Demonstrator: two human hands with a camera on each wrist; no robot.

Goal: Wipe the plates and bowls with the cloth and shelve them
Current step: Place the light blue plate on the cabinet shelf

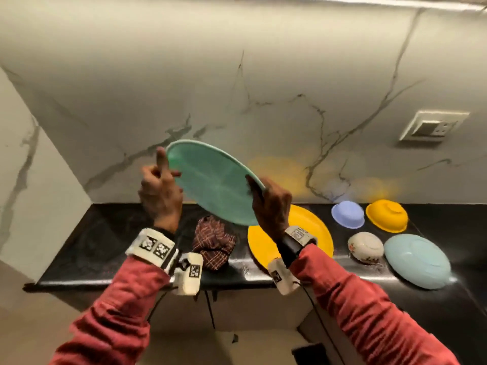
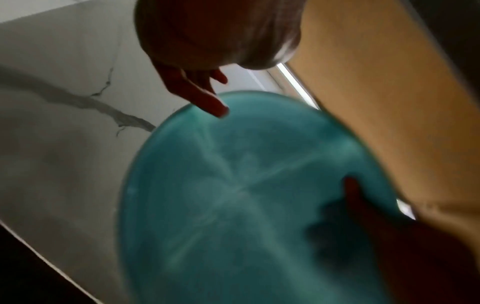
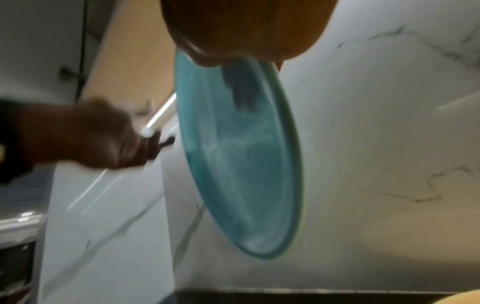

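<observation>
The counter's (image 1: 147,272) black front edge runs across the head view below both wrists. Nearest that edge lie the crumpled maroon checked cloth (image 1: 213,239), a yellow plate (image 1: 311,233) just right of it, a small patterned bowl (image 1: 365,246) upside down, and a pale blue plate (image 1: 417,260) whose rim reaches the front edge at far right. Farther back, near the wall, sit an upturned lavender bowl (image 1: 347,214) and an upturned yellow bowl (image 1: 386,214), apart from each other.

Above the cloth and the yellow plate, a teal plate (image 1: 213,183) is held in the air, tilted, clear of the counter and of the marble wall (image 1: 263,88) behind. The right hand (image 1: 271,204) grips its lower right rim, thumb on the near face and fingers behind. The left hand (image 1: 160,191) stands at the upper left rim, fingers loosely spread; the left wrist view shows one fingertip (image 2: 218,108) at the rim, though actual contact cannot be confirmed. The counter left of the cloth is bare up to the side wall. A switch plate (image 1: 432,126) sits on the wall at upper right.
</observation>
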